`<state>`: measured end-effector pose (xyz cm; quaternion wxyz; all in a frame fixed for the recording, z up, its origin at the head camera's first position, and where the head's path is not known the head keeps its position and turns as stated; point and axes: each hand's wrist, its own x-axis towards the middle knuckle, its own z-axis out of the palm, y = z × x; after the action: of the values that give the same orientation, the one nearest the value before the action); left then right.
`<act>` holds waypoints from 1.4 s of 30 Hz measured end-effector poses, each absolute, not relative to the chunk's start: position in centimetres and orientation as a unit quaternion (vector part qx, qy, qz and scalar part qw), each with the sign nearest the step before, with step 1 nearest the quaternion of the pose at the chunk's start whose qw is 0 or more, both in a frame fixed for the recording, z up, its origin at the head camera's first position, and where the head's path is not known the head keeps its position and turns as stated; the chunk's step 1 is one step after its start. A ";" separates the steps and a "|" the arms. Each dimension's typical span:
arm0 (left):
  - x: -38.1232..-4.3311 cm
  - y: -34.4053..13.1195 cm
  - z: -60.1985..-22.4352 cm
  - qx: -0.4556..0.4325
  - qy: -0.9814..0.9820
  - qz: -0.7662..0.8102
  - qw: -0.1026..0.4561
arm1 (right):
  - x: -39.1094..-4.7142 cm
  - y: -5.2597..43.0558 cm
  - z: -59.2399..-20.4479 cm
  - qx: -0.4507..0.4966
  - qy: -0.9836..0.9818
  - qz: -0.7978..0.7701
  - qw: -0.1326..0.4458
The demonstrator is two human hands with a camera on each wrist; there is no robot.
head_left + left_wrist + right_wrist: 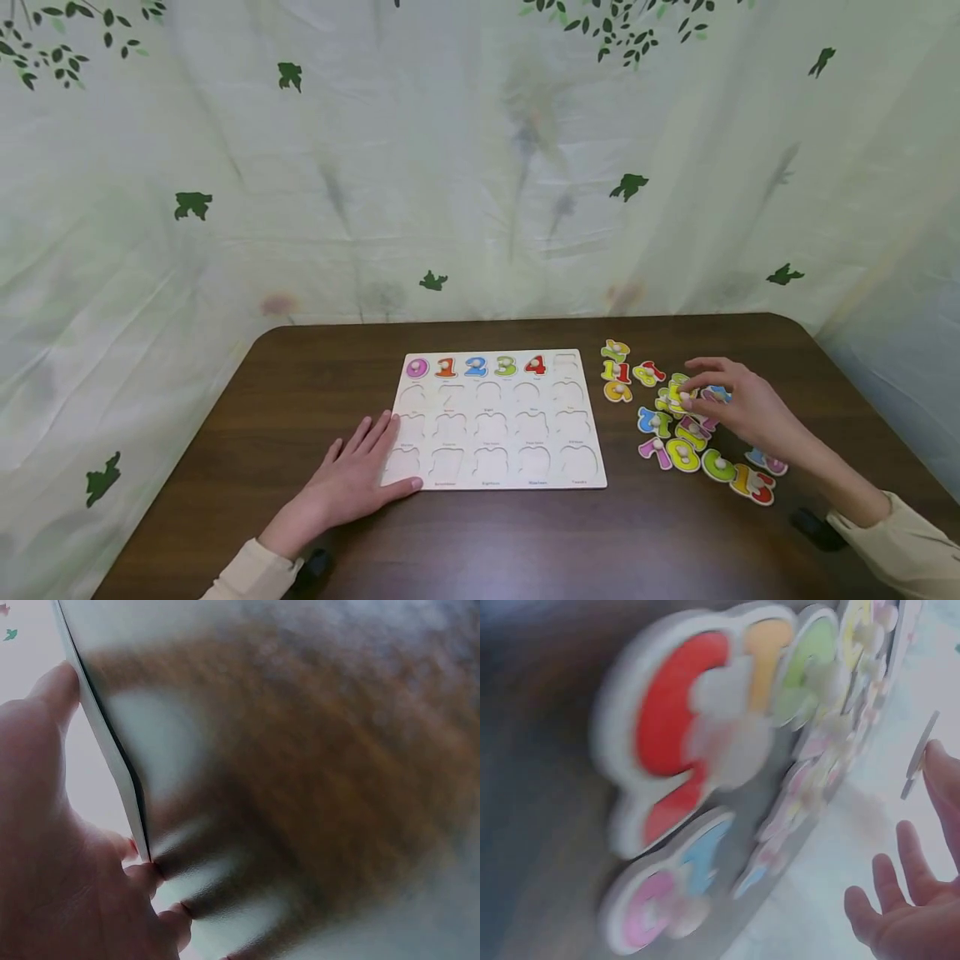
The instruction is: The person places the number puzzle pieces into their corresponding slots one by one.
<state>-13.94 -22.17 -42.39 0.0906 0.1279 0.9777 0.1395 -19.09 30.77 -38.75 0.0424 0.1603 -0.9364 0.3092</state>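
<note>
A white number puzzle board point(471, 483) lies on the table, with number pieces 0 to 4 set in its top row and outlined slots below. My left hand point(356, 473) rests at the board's left edge, fingers straight and thumb at the near corner. In the left wrist view, the board's thin edge point(124, 776) runs beside that hand. Over the loose pieces, my right hand point(742, 406) pinches a yellow-green number piece point(677, 390) between thumb and fingertips. The right wrist view shows this held piece point(921, 754) edge-on; its number cannot be read.
Loose knobbed number pieces lie to the board's right, among them a yellow 0 point(682, 455), a green piece point(718, 466), a red-and-orange piece point(752, 485) and an 11 point(616, 372). The brown table point(322, 375) ends at a patterned curtain point(480, 208).
</note>
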 end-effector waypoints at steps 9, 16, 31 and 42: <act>-13.9 -22.0 -42.1 0.121 0.977 0.142 0.101 | -21.1 28.1 -38.7 0.183 -0.931 0.311 0.047; -14.4 -22.2 -43.1 0.111 0.980 0.132 0.099 | -22.6 26.7 -38.8 0.195 -0.922 0.332 0.036; -14.2 -22.1 -41.9 0.112 0.979 0.131 0.112 | -26.7 22.8 -38.2 0.201 -0.918 0.342 0.006; -14.0 -21.9 -42.0 0.111 0.978 0.135 0.114 | -30.2 19.3 -38.7 0.228 -0.911 0.343 -0.028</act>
<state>-13.96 -21.95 -41.97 0.1143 0.1110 0.9779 0.1354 -30.18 19.35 -38.69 -0.0278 0.2275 -0.9110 0.3429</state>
